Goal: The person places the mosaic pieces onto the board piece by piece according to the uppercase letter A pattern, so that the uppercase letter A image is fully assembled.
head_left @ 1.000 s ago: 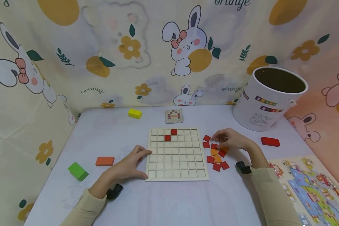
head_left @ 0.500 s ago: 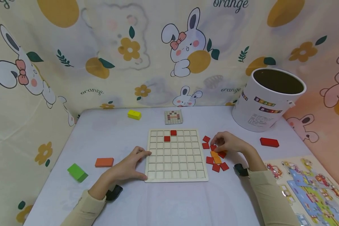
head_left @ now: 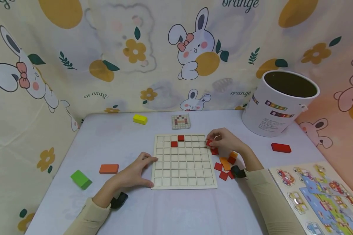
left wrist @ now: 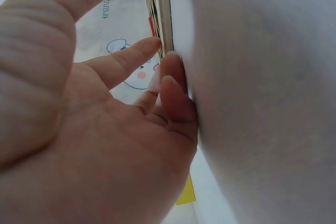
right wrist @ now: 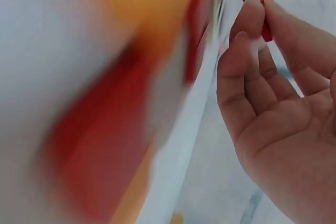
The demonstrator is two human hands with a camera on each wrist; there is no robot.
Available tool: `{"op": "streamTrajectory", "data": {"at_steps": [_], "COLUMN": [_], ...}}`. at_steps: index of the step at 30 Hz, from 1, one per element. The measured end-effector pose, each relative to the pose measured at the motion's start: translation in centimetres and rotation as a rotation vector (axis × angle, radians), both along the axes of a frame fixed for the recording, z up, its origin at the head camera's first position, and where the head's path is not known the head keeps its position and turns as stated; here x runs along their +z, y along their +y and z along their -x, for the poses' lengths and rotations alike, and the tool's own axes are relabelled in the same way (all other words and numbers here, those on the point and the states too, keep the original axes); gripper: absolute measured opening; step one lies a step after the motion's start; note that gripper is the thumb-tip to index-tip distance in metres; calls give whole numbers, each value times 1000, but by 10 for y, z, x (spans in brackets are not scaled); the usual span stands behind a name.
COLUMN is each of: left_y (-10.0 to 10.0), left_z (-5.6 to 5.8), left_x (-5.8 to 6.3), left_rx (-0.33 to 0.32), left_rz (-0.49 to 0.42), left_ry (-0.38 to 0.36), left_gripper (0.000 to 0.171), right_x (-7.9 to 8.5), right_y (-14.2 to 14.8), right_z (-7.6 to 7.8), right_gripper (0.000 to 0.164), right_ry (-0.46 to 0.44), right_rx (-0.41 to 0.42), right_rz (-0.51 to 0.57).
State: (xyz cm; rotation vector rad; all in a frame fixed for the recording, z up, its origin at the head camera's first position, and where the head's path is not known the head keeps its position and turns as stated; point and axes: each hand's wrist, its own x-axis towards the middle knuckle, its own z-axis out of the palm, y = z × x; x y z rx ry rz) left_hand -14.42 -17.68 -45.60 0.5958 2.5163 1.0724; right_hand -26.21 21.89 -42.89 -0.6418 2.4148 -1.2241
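The left hand (head_left: 136,170), thumb and forefinger apart, clasping nothing, rests against the left edge of a pale, wooden-looking gridded board (head_left: 183,166); two flat red square tiles (head_left: 174,144) sit in its cells. Behind, a small printed card (head_left: 180,121) is too tiny to read. At the board's upper right edge, a third such tile (head_left: 209,142) is pinched in the right hand (head_left: 226,141): placing, I'd say, calling for lining up with a cell. Loose red and orange tiles (head_left: 218,166) are partly hidden by a black wristband (head_left: 237,171).
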Motion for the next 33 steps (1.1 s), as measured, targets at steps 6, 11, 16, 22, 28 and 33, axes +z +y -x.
{"op": "streamTrajectory", "data": {"at_steps": [6,11,16,22,28,33], "left_y": [1,1,0,0,1,2], "left_z": [1,1,1,0,0,0], "left_x": [1,1,-1,-1,0,0], "left_rx": [7,8,0,3,13,24], "left_rz": [-3,-1,-13,-11,-11,-16], "left_ry": [-8,-13,-18,-12,-26,-37], "left_gripper": [92,92,92,92,91,91], "right_x": [7,4,3,1,13,28], "right_y": [-47,-72,-82,-85,-69,-32], "right_z": [13,19,19,17,6,-22], "right_gripper": [16,16,13,10,24,28], "right_ry": [4,10,46,56,128,95], "right_rx": [81,139,137,99,66,82], "right_rz": [5,-5,-47,-114,-121,-72]}}
